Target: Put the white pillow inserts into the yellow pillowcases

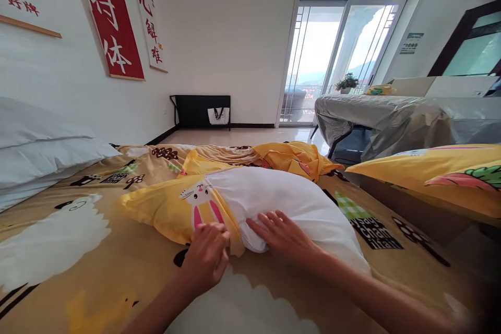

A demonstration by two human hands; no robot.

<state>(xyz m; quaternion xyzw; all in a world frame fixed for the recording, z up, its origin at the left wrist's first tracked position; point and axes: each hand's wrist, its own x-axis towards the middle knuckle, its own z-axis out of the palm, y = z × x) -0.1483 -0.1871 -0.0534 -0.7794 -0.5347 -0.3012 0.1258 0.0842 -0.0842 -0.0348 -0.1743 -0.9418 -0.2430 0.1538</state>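
A white pillow (297,203) lies across the bed, its left part inside a yellow pillowcase (164,209) printed with a white rabbit. My left hand (209,255) is closed on the near side of the pillowcase, by the rabbit's pink ears. On the bare white part, close to the case's opening, my right hand (279,232) rests with its fingers stretched out. The right half of the pillow sticks out of the case. The left fingertips are partly hidden behind the hand.
Beneath everything is a tan patterned bedsheet (129,255). White pillows (47,151) are stacked at the left. More yellow fabric (297,156) lies crumpled behind, and a yellow pillow (438,177) with a carrot print is at the right. A plastic-covered table (376,109) stands beyond.
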